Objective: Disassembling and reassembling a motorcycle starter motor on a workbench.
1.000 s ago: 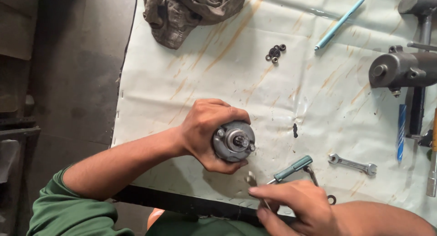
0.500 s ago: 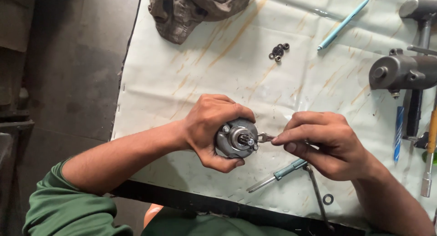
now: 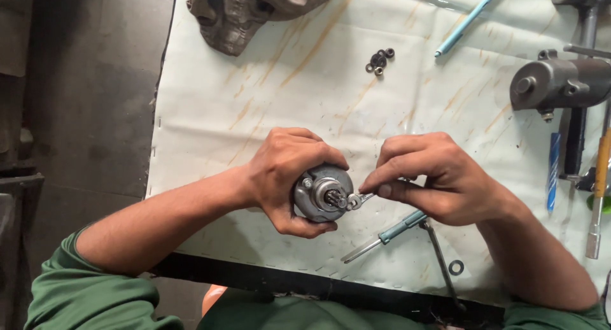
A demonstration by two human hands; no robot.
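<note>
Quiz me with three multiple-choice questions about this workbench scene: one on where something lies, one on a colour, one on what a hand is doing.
1. Where is the crumpled rag?
A. top left of the white sheet
B. under the right hand
C. on the floor

2. What colour is the screwdriver handle?
A. red
B. teal
C. black

3. What is the left hand doing?
A. resting flat
B. gripping the round metal motor part
C. holding the rag

Answers: A, it lies at the sheet's upper left corner; B, the handle below the right hand is teal; B, its fingers wrap the part.

Grey metal motor; white sheet, orange streaks; teal-handled screwdriver; green sleeves.
</note>
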